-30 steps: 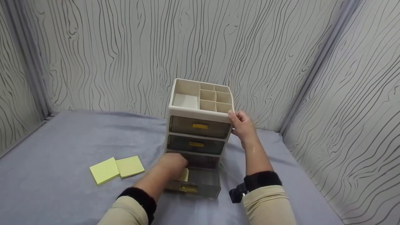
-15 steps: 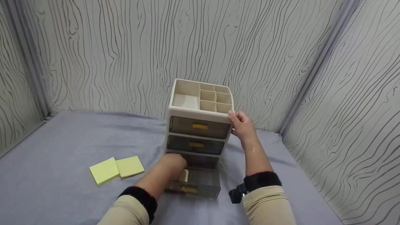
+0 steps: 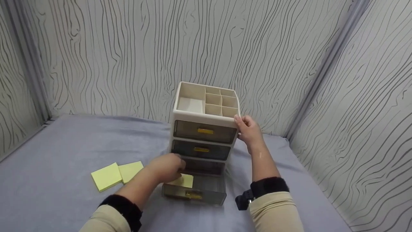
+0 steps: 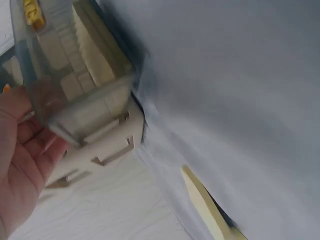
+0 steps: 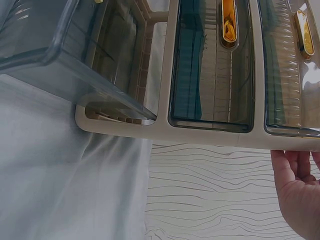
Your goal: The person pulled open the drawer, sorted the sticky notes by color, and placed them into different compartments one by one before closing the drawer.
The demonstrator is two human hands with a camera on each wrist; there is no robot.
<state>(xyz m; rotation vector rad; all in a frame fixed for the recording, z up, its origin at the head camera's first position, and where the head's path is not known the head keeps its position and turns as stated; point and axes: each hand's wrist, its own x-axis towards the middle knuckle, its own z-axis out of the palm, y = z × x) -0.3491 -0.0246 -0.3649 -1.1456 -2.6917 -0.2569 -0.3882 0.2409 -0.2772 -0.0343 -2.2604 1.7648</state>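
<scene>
A cream desktop drawer unit (image 3: 206,116) with smoky clear drawers and gold handles stands on the cloth. Its bottom drawer (image 3: 210,197) is pulled out, and a yellow sticky note pad (image 3: 185,181) lies in the left part. My left hand (image 3: 164,168) is over that drawer's left side, beside the pad. In the left wrist view its fingers (image 4: 37,137) look loosely bent, with nothing held, partly behind the clear drawer wall. My right hand (image 3: 251,131) grips the unit's upper right edge, thumb on the front corner; the right wrist view shows its fingers (image 5: 285,167) against the side.
Two more yellow sticky note pads (image 3: 107,176) lie touching on the grey-blue cloth (image 3: 64,145), left of the unit. The top tray (image 3: 191,104) has one large and several small compartments. A wood-grain patterned wall (image 3: 145,58) rises behind.
My left hand has come up and leftward from inside the bottom drawer, uncovering more of the pad there. My right hand stays on the unit's edge.
</scene>
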